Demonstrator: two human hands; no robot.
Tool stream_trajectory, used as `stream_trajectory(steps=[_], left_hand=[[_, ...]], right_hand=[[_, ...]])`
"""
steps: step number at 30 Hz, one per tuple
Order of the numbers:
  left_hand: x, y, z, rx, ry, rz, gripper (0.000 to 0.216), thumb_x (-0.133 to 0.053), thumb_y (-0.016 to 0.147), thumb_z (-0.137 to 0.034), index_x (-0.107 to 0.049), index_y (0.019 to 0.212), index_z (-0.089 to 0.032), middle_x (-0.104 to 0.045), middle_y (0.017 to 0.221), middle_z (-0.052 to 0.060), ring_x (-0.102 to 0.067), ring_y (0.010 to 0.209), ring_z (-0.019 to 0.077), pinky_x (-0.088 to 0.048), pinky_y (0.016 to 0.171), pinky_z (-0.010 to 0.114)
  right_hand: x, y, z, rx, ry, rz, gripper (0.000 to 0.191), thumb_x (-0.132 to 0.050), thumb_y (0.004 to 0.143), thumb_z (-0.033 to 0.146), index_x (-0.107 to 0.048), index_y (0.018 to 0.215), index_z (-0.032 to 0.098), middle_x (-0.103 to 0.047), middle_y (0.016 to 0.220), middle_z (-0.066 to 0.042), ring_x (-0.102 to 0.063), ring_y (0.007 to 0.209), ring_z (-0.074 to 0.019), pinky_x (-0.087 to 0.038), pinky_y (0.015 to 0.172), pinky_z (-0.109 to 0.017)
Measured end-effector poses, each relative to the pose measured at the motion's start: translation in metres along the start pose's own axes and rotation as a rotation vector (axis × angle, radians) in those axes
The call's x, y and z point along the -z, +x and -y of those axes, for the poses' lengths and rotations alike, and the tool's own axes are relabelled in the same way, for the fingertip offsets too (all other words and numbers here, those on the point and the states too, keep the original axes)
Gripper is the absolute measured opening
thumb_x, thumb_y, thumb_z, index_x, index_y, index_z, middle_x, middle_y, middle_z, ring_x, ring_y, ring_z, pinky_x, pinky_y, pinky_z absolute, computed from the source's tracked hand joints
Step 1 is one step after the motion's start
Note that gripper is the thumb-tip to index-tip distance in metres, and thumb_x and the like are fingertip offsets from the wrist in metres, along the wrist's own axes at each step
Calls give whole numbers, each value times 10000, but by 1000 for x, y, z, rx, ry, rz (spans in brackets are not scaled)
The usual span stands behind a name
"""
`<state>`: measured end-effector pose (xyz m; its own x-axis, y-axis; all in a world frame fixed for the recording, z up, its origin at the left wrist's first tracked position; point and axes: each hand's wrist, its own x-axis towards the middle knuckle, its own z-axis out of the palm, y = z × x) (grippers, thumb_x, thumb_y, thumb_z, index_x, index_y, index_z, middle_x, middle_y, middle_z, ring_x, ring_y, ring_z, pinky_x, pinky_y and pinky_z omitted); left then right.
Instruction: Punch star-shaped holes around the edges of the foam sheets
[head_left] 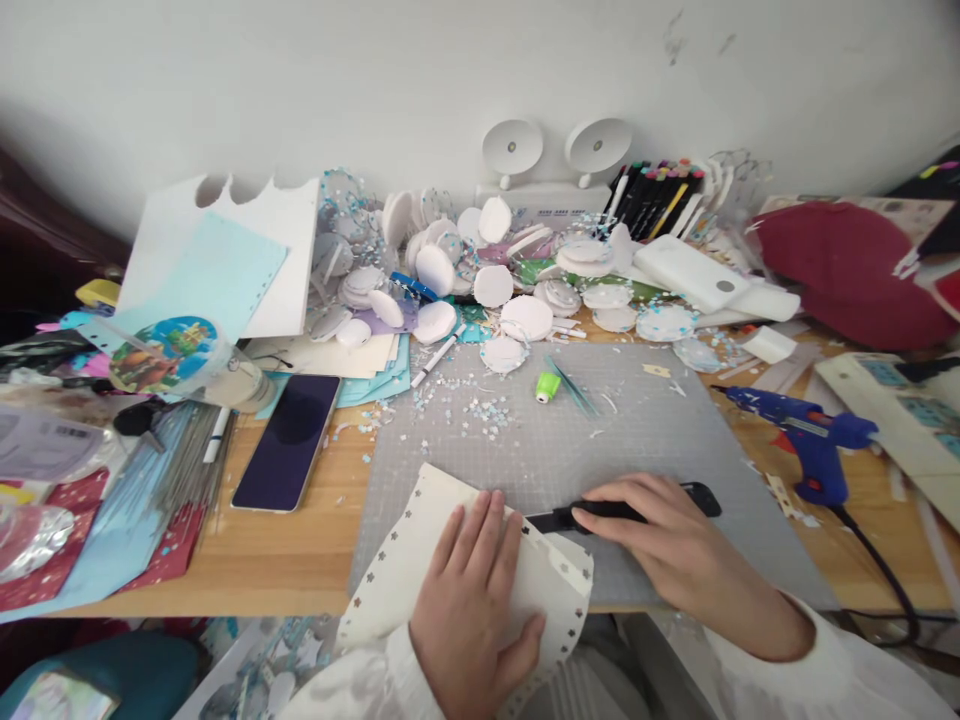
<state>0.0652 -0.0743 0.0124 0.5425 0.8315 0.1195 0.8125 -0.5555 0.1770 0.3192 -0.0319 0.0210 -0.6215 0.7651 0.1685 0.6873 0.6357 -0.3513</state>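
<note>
My left hand (476, 600) lies flat on a cream sheet of paper (394, 565), fingers stretched out. Small flower-shaped holes run along the paper's edges, and its near part hangs over the table's front edge. My right hand (667, 535) is closed around a black utility knife (703, 498). The knife points left, and its tip end is at the paper's upper right edge, close to my left fingertips. A strip along the paper's right side looks folded or partly separated; I cannot tell which. Under the paper and knife lies a grey cutting mat (637, 420).
Small confetti pieces (487, 410), a green-capped bottle (547, 387) and tweezers (571, 388) lie on the mat. A phone (289, 440) is at left, a blue glue gun (817, 440) at right. White discs (525, 318) crowd the back, beside markers (652, 200).
</note>
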Motion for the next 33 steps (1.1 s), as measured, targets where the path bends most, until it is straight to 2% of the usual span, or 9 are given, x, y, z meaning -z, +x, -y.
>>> stream_trajectory(steps=[5, 10, 17, 22, 26, 33], left_hand=[[1, -1, 6, -15, -75, 1, 732, -513, 795, -386, -285, 1421, -82, -318, 1480, 102, -290, 1372, 256, -296, 1094, 422], [5, -1, 14, -52, -98, 46, 596, -463, 849, -293, -333, 1400, -106, -308, 1487, 83, -302, 1368, 235, -323, 1096, 428], [6, -1, 15, -58, -94, 31, 601, -442, 855, -259, -299, 1420, -110, -314, 1486, 74, -294, 1372, 238, -334, 1095, 443], [4, -4, 15, 43, -19, -2, 622, -471, 852, -297, -285, 1436, -187, -206, 1525, 87, -231, 1391, 297, -347, 1065, 479], [1, -5, 16, 60, 36, -34, 650, -462, 858, -336, -278, 1431, -91, -230, 1511, 138, -252, 1384, 290, -349, 1068, 452], [1, -4, 18, 33, 39, -35, 643, -453, 858, -327, -283, 1425, -77, -243, 1508, 126, -252, 1386, 277, -339, 1083, 448]], right_hand=[[5, -1, 0, 37, 60, 37, 391, -412, 892, 92, -623, 1163, 279, -627, 1084, -66, -549, 988, -192, -464, 809, -350], [3, -5, 2, 31, 70, 14, 395, -411, 888, 91, -621, 1168, 276, -628, 1087, -66, -552, 993, -193, -466, 801, -341], [-6, 7, 12, 9, 8, -15, 398, -403, 884, 79, -631, 1152, 264, -628, 1080, -81, -549, 991, -206, -452, 823, -376], [-3, 1, 7, -1, 15, 22, 418, -408, 884, 75, -609, 1186, 283, -619, 1098, -71, -542, 1006, -200, -451, 831, -362], [-7, 2, 6, -1, 16, -3, 426, -394, 882, 59, -614, 1174, 278, -614, 1096, -69, -531, 1005, -206, -438, 828, -380], [-13, 23, 16, -12, 3, -51, 436, -393, 871, 37, -631, 1152, 270, -627, 1072, -72, -529, 988, -211, -428, 803, -379]])
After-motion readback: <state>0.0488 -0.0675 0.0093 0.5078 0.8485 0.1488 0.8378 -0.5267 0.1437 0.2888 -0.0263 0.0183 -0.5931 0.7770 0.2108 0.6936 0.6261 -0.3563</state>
